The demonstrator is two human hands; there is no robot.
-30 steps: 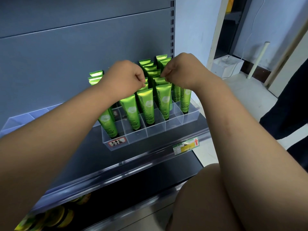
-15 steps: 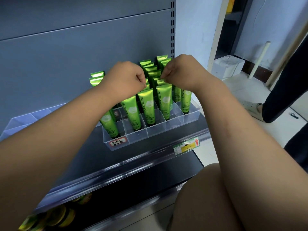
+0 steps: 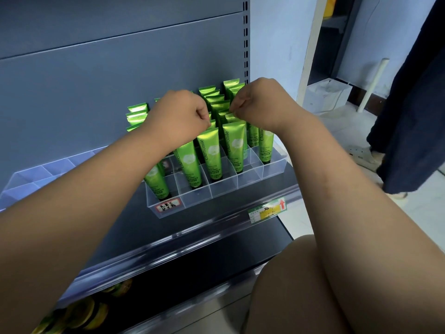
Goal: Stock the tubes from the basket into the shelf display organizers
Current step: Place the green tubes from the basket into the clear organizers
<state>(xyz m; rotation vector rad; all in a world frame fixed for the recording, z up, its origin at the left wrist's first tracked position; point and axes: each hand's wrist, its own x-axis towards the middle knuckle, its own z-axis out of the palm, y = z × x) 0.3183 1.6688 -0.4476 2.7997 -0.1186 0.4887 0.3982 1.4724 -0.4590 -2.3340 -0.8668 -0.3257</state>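
Both hands are working mid-frame: the left hand and right hand are each pinching a crimped top among the tubes standing in the organizer. A sideways tug is risking toppling the leaning neighbours across the dividers.

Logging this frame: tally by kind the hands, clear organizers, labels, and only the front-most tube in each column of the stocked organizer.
Hands: 2, left hand and right hand
Clear organizers: 2, stocked organizer and empty organizer
Labels: 2, organizer label and shelf-rail label
Front tubes: 5
Total: 11
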